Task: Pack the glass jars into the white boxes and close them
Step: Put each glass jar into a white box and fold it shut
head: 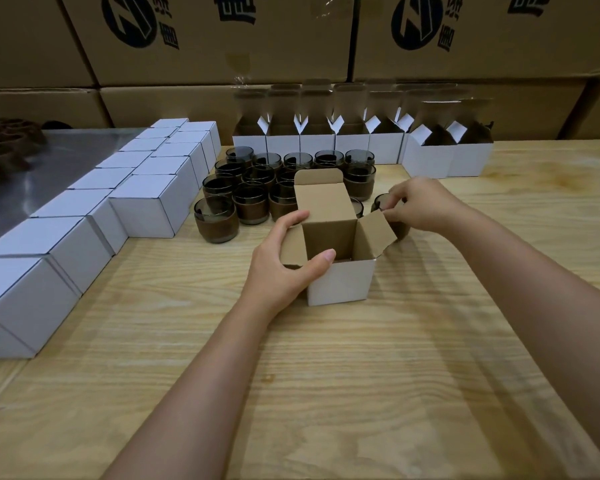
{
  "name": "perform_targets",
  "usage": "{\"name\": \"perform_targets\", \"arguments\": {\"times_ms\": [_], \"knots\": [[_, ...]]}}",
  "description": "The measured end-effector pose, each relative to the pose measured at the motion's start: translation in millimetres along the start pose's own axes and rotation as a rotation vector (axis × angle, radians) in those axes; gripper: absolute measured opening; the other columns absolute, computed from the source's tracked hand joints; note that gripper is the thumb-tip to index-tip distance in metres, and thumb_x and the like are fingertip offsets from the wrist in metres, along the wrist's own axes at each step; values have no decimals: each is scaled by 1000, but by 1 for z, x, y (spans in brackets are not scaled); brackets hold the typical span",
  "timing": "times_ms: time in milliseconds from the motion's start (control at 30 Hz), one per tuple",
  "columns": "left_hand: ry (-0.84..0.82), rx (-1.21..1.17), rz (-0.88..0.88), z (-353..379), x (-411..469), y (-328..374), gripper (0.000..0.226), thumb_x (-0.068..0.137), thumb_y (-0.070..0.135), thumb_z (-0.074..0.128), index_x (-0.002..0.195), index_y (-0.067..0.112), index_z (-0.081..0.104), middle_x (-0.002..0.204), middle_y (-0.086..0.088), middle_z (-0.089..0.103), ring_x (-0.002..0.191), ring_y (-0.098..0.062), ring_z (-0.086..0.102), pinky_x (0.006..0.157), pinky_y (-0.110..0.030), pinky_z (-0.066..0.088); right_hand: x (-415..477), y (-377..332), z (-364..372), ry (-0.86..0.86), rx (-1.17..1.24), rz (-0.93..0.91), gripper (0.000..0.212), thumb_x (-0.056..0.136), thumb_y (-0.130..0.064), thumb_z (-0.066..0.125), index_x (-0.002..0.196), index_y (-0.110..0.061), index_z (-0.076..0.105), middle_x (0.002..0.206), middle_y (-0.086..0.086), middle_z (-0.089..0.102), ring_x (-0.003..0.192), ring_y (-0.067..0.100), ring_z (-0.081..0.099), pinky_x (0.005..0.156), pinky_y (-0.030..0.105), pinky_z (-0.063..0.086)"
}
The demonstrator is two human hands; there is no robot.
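An open white box (340, 284) with a brown inside stands at the middle of the wooden table, its flaps up. My left hand (284, 261) grips its left corner, thumb over the front edge and fingers behind the left flap. My right hand (418, 202) pinches the rim of a dark glass jar (397, 225) just right of the box, partly hidden behind the right flap. Several more dark glass jars (250, 188) stand clustered behind the box.
Rows of closed white boxes (142, 206) run along the left side. Several open white boxes (426, 157) line the back. Large brown cartons (222, 39) form a wall behind. A metal sheet (49, 168) and a brown tray (4, 140) lie at far left.
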State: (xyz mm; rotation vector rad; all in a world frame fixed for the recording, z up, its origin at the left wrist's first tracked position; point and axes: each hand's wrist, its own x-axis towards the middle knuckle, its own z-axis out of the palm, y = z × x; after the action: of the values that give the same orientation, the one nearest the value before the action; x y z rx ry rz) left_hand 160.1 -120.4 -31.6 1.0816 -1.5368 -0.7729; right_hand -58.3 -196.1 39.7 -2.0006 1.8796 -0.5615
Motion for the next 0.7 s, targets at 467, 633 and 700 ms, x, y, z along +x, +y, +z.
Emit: {"name": "perform_targets", "arguments": {"times_ms": [467, 633, 700], "knots": [[-6, 32, 22, -2, 1, -3, 73, 63, 57, 69, 131, 33, 52, 122, 27, 54, 107, 14, 52, 76, -1, 41, -32, -69, -76, -178, 78, -248, 36, 74, -33, 76, 105, -38, 58, 99, -17, 60, 90, 5, 56, 66, 24, 43], [-17, 23, 3, -3, 1, -4, 71, 62, 58, 71, 128, 40, 51, 118, 28, 56, 105, 10, 55, 77, -8, 48, -37, -83, -44, -287, 69, -270, 49, 74, -33, 78, 117, -33, 56, 110, -9, 60, 98, 12, 57, 76, 29, 48], [-19, 22, 7, -3, 2, -4, 66, 62, 57, 72, 123, 45, 50, 114, 32, 57, 106, 10, 55, 77, -8, 47, -38, -84, -34, -325, 73, -254, 53, 75, -33, 78, 123, -30, 55, 115, -7, 59, 104, 15, 55, 75, 27, 45]]}}
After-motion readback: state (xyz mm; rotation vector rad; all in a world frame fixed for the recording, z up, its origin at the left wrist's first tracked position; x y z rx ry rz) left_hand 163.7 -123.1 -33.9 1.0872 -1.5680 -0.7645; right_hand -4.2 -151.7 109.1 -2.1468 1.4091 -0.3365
